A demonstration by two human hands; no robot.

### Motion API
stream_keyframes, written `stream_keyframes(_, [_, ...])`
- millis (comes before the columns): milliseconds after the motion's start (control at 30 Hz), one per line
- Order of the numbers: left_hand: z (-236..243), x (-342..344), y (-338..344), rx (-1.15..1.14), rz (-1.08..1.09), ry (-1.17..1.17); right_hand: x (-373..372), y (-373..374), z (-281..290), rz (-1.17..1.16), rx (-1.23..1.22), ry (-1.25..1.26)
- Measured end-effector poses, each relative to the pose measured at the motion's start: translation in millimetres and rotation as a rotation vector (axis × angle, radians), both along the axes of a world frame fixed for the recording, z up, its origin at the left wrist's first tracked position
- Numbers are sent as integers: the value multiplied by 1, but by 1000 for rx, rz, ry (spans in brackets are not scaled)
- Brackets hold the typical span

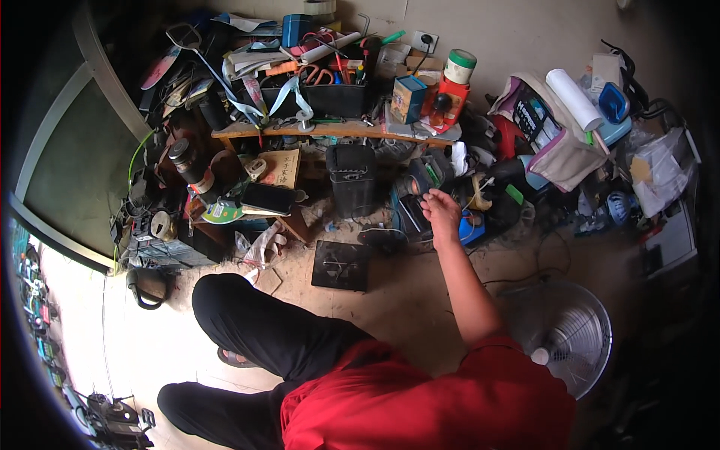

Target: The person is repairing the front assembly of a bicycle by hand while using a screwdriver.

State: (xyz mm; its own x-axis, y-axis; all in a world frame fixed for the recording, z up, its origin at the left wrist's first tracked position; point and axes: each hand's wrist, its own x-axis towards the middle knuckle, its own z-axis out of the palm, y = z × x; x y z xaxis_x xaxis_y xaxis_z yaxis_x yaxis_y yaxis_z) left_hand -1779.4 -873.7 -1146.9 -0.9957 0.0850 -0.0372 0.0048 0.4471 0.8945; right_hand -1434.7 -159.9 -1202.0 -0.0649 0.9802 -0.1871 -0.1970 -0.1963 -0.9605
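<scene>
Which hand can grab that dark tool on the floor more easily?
Probably the right hand. It is stretched out and open, just above the dark tool in the clutter. The left hand is not in view.

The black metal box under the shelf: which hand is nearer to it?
Right. The right hand reaches out just to the right of the black metal box, over the clutter on the floor. The left hand is not in view.
</scene>
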Motion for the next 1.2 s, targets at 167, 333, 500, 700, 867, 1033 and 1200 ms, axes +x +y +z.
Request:
stream_keyframes(167, [7,5,8,-17,12,35,15,38,4,-63,87,50])
stream_keyframes(333, [15,16,12,-33,20,58,22,82,2,-89,133,-35])
stream_keyframes(500, [19,25,14,-45,34,79,52,159,-46,-206,377,-274])
stream_keyframes(700, [12,27,15,-43,31,74,140,236,-86,-475,400,-570])
stream_keyframes(867, [31,40,5,-87,56,113,102,185,-46,-367,404,-864])
stream_keyframes(1033, [35,38,6,-72,41,139,77,183,-7,-95,362,-1403])
stream_keyframes(1200, [35,38,3,-59,44,148,65,205,20,-154,271,-1252])
